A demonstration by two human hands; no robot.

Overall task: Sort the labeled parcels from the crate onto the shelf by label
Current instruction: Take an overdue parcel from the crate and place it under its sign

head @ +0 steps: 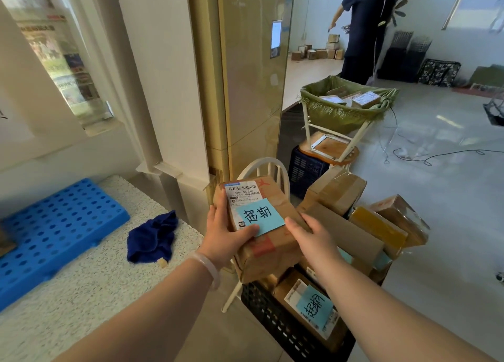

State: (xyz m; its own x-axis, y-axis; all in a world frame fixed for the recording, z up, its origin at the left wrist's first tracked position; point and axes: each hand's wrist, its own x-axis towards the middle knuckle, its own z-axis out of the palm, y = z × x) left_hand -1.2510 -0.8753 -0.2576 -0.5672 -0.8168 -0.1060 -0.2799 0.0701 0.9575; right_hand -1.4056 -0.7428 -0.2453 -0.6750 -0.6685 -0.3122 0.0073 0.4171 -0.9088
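You are holding a brown parcel (261, 225) up over the black crate (286, 331), reading it before it goes anywhere. Your left hand (226, 235) is gripping its near-left corner, thumb pressing on the edge of the blue note (259, 216) stuck below the shipping label. Your right hand (311, 237) is lying flat against the right side, fingers loosely spread, steadying rather than gripping. More parcels are waiting in the crate, one carrying a matching blue note (315, 305). No shelf is showing here, so the next move is probably turning to find the shelf section matching that note, keeping both hands on the parcel.
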